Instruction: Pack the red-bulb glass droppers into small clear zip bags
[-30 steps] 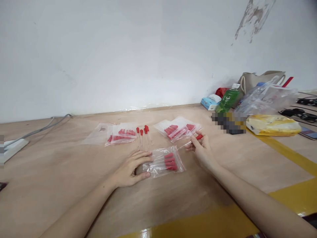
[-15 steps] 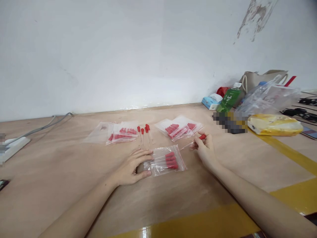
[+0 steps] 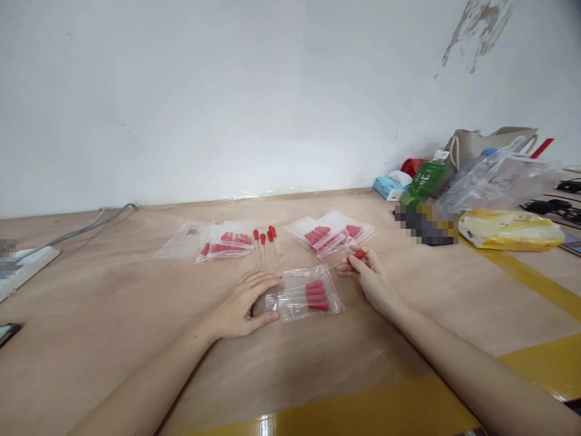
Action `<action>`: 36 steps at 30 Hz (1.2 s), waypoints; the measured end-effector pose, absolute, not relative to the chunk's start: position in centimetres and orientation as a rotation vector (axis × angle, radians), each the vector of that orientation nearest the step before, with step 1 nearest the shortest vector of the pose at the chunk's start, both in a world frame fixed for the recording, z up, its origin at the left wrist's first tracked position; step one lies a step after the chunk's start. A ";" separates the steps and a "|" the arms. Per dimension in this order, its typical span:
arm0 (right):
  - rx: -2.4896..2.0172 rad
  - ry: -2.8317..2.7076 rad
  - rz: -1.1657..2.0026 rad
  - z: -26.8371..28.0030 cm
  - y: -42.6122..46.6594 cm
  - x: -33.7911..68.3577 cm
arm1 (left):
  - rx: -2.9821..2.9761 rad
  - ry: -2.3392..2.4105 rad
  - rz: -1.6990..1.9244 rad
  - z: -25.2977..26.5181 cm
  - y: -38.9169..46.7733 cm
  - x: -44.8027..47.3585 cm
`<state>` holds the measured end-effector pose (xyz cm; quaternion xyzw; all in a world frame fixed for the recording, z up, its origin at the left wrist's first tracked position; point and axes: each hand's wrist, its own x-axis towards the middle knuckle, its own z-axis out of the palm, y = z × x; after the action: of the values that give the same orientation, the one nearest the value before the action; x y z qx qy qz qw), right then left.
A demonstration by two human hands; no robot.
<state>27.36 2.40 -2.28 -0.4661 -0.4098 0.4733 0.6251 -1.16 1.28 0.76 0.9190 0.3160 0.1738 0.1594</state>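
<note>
A clear zip bag (image 3: 290, 303) lies in front of me with several red-bulbed droppers (image 3: 316, 297) inside, bulbs toward its zip end on the right. Over the bag's left end, my left hand (image 3: 245, 303) rests with fingers stretched and thumb apart. My right hand (image 3: 370, 275) pinches another dropper (image 3: 357, 255) by its red bulb, just right of the bag's mouth. Its thin clear tube points left toward that edge; where the tip ends is hard to see. Behind the bag, several loose droppers (image 3: 263, 239) lie with red bulbs away from me.
Filled zip bags (image 3: 227, 245) lie back left, and more filled bags (image 3: 331, 233) back right. At far right are a green bottle (image 3: 425, 180), a blue tissue pack (image 3: 389, 186), a plastic bag (image 3: 499, 181) and a yellow packet (image 3: 511, 231). A power strip (image 3: 34, 269) sits at left.
My right hand has moved slightly left, bringing the dropper closer to the zip bag's mouth. My left hand stays on the bag.
</note>
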 end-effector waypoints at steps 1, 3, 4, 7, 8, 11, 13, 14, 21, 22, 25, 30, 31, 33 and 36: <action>-1.064 -0.933 1.126 -2.2 2.4 27.5 | 2.624 0.905 0.500 0.8 1.3 -1.1; -1.088 -0.992 1.174 -2.1 2.4 27.7 | 2.621 0.910 0.505 0.8 1.3 -1.1; -1.114 -1.064 1.180 -2.0 2.4 27.8 | 2.621 0.909 0.506 0.8 1.3 -1.1; -1.168 -1.330 1.145 -1.8 2.2 28.0 | 2.623 0.912 0.501 0.9 1.2 -1.2; -1.165 -1.396 1.129 -1.8 2.1 28.0 | 2.623 0.914 0.504 0.8 1.2 -1.2; -1.158 -1.489 1.093 -1.7 2.0 27.8 | 2.625 0.917 0.510 0.8 1.2 -1.2; -1.192 -1.535 1.053 -1.7 2.0 27.5 | 2.626 0.917 0.512 0.7 1.2 -1.2; -1.206 -1.563 1.024 -1.7 2.0 27.4 | 2.626 0.917 0.515 0.7 1.2 -1.2; -1.059 -1.787 0.916 -1.4 2.6 26.7 | 2.635 0.916 0.515 0.8 1.1 -1.1; -1.051 -1.796 0.930 -1.4 2.8 26.6 | 2.633 0.916 0.515 0.8 1.1 -1.1; -1.103 -1.747 0.977 -1.6 3.2 26.2 | 2.633 0.908 0.513 0.9 1.1 -1.1; -1.275 -1.625 0.848 -2.2 3.5 25.4 | 2.650 0.908 0.500 0.7 1.2 -1.2; -1.279 -1.646 0.826 -2.2 3.5 25.4 | 2.650 0.911 0.496 0.7 1.2 -1.2; -1.231 -1.746 0.794 -2.3 3.5 25.5 | 2.649 0.912 0.497 0.6 1.2 -1.2; -1.122 -1.871 0.832 -2.0 3.5 25.9 | 2.647 0.917 0.502 0.6 1.2 -1.2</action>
<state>25.95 3.53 -2.02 -0.4418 -0.7371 0.3277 0.3926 -1.19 1.20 0.64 0.9199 0.3188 0.1746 0.1469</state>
